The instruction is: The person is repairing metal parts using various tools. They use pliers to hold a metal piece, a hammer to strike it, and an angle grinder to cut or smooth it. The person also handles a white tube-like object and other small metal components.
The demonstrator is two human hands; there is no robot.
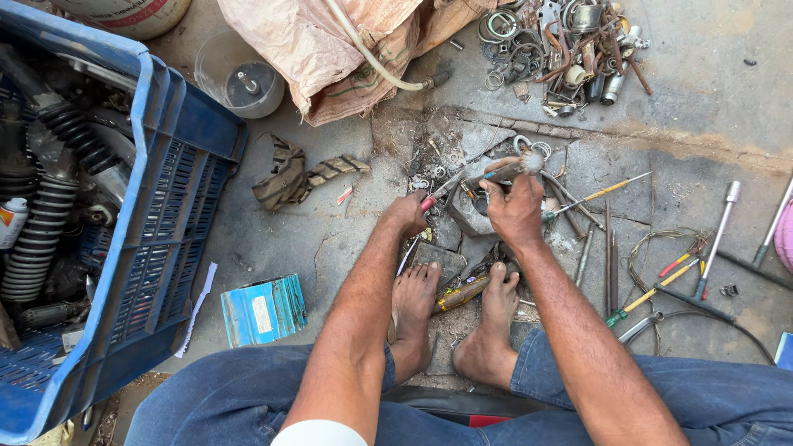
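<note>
Red-handled tool (439,193) gripped closed by left hand (406,213), metal part (514,168) clasped by right hand (514,208), both at centre, crate (178,177) at 9 o'clock, scrap pile (562,49) at 1 o'clock

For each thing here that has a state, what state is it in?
Left hand: closed on red-handled pliers.
Right hand: closed around small metal part.
Blue crate: tilted, filled with coil springs.
Blue tin box: lying on its side.
Sack: crumpled, hose lying across it.
Yellow-handled screwdriver: lying loose on ground.
</note>
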